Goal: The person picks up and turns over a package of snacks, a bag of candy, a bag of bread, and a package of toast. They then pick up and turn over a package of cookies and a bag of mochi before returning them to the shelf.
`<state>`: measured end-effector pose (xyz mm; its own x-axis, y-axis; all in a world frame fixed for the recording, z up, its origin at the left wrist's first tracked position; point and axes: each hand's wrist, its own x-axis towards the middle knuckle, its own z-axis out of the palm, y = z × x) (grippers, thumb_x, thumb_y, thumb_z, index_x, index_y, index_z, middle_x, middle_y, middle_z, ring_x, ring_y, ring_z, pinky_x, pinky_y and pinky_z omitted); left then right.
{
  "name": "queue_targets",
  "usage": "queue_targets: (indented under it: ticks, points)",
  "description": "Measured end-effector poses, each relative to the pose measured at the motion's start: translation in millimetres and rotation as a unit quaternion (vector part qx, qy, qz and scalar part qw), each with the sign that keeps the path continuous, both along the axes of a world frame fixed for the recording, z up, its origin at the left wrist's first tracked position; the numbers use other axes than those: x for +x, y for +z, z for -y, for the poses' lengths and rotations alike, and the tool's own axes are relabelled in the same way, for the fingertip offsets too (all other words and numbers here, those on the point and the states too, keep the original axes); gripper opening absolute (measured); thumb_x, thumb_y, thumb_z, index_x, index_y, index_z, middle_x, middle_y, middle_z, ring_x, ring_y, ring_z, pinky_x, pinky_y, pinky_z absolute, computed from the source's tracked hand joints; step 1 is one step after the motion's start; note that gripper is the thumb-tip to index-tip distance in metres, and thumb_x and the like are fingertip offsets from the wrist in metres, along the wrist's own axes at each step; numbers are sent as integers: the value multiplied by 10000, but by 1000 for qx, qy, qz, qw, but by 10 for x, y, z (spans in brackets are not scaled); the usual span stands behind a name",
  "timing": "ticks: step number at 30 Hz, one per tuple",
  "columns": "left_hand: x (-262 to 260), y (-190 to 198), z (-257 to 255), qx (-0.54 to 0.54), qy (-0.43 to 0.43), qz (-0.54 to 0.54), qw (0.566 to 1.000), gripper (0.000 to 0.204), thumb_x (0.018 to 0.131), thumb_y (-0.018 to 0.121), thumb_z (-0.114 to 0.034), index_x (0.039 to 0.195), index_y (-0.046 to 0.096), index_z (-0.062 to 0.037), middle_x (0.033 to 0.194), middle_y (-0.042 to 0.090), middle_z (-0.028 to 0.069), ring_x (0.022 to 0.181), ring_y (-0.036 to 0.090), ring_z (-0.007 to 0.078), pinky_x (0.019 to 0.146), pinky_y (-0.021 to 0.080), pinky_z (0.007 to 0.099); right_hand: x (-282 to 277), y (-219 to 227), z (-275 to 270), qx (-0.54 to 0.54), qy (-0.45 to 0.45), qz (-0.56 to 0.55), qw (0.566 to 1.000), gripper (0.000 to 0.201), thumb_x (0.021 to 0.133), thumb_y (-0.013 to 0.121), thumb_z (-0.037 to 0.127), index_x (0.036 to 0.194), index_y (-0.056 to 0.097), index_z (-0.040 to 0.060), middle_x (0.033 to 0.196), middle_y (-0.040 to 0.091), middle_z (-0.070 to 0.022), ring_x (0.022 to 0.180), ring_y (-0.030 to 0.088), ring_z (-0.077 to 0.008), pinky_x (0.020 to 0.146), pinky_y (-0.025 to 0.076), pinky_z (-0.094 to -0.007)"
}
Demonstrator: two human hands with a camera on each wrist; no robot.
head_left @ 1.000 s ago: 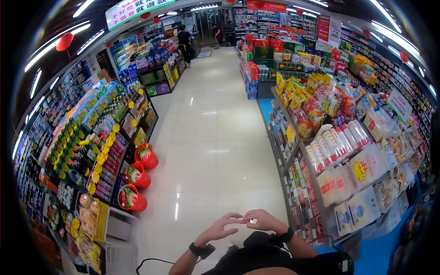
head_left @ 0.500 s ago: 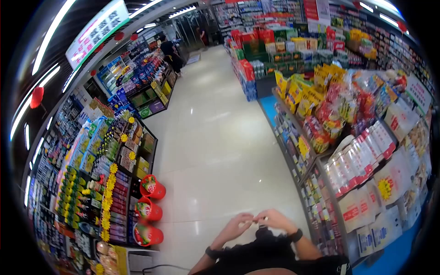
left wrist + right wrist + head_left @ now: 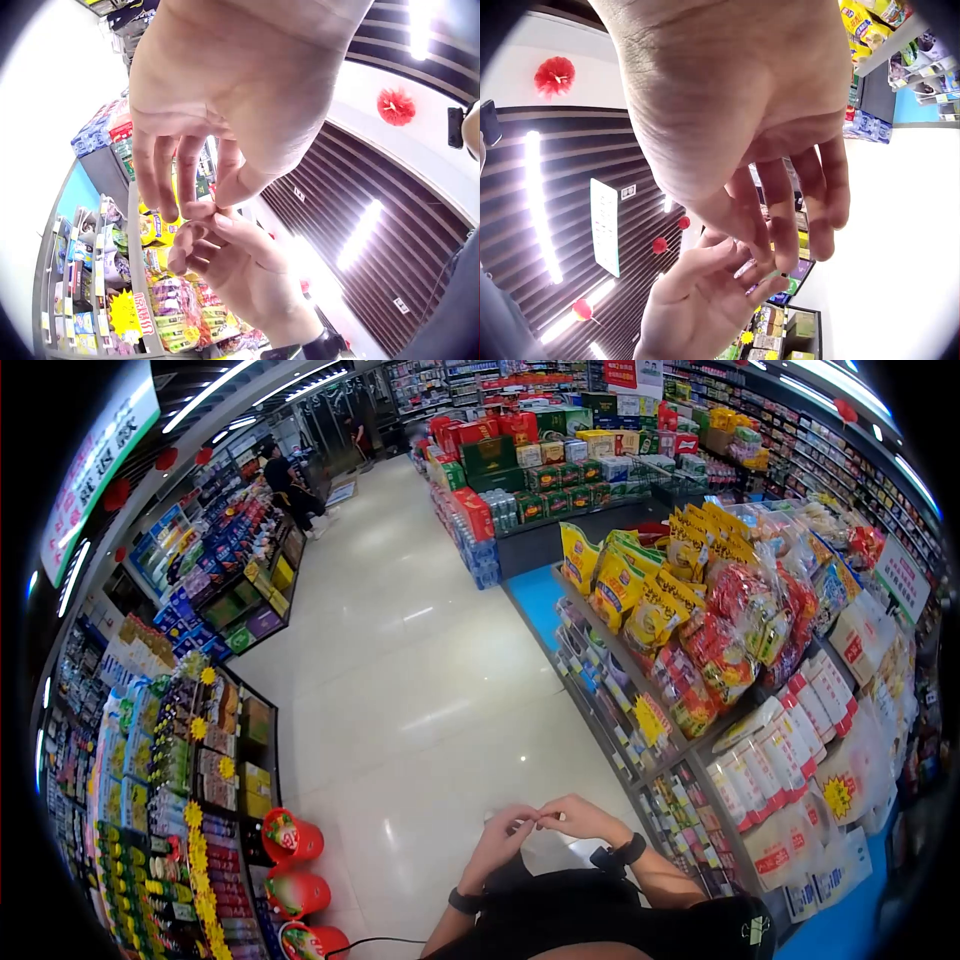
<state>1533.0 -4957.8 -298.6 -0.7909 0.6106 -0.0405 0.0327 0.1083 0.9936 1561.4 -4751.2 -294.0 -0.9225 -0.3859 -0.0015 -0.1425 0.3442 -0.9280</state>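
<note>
In the head view the left hand (image 3: 500,840) and right hand (image 3: 582,818) meet at their fingertips in front of the body, above the floor. From the left wrist view, the left hand (image 3: 232,90) hangs with loosely bent fingers, and its thumb and index tips touch those of the right hand (image 3: 251,274). The right wrist view has the right hand (image 3: 742,97) above, fingers relaxed, with the left hand (image 3: 697,311) below it. No object shows between the fingers. Dark bands circle both wrists.
A tiled shop aisle (image 3: 400,660) runs forward. At right stands a shelf with yellow snack bags (image 3: 620,585) and white-and-red packages (image 3: 775,760). Red buckets (image 3: 292,836) line the left shelves. A person in dark clothes (image 3: 290,485) stands far left, another farther back.
The head view has turned right and moved nearer the snack shelf. The hands, a little apart at first, now touch at the fingertips.
</note>
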Motion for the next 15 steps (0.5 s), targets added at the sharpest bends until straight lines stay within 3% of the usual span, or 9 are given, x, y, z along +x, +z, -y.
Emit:
queue_targets:
  ticks: [2, 4, 5, 7, 11, 13, 15]
  points:
    - [-466, -17, 136, 14, -12, -5, 1000, 148, 907, 555, -68, 1026, 640, -46, 988, 658, 56, 902, 631, 155, 738, 484, 266, -411, 4, 125, 14, -13, -1, 1000, 199, 877, 607, 180, 984, 691, 36, 863, 690, -127, 786, 660, -242, 720, 507, -332]
    - [-939, 154, 304, -3, -19, -94, 995, 132, 895, 558, -58, 984, 655, -51, 978, 657, 76, 898, 636, 190, 732, 486, 278, -874, 98, 273, 29, -22, -2, 999, 192, 870, 611, 178, 973, 691, 36, 856, 687, -125, 778, 657, -240, 713, 506, -332]
    - [-1163, 227, 375, 6, -19, -89, 996, 132, 895, 558, -58, 984, 655, -51, 978, 657, 76, 898, 636, 190, 732, 486, 278, -1123, 149, 356, 32, -12, -27, 999, 193, 860, 610, 191, 943, 691, 37, 815, 672, -129, 722, 637, -248, 668, 494, -328]
    - [-1647, 323, 567, 0, -28, -187, 982, 135, 841, 588, 24, 954, 651, -17, 990, 647, 112, 899, 629, 226, 789, 494, 303, -1595, 240, 557, 33, 9, -63, 997, 183, 834, 610, 202, 888, 689, 46, 760, 646, -132, 661, 608, -266, 618, 477, -338]
    - [-2563, 305, 807, -32, -66, -205, 976, 144, 813, 604, -12, 939, 652, -62, 953, 649, 96, 873, 631, 270, 737, 499, 334, -2475, 339, 749, 86, 0, -66, 994, 176, 826, 595, 183, 889, 693, 52, 765, 648, -138, 674, 609, -271, 632, 476, -347]
    - [-3020, 528, 849, -143, -67, -372, 915, 160, 768, 626, -3, 916, 635, -64, 908, 641, 95, 835, 620, 281, 741, 498, 352, -2948, 235, 803, 56, -25, -30, 998, 167, 821, 577, 166, 855, 671, 32, 770, 651, -144, 687, 614, -269, 646, 477, -351]
    - [-3347, 496, 855, -142, -61, -332, 931, 156, 758, 628, -4, 902, 626, -64, 889, 635, 96, 822, 613, 289, 739, 497, 354, -3326, 170, 791, 50, -31, -4, 998, 167, 826, 568, 165, 834, 653, 22, 767, 650, -144, 690, 617, -263, 651, 480, -350]
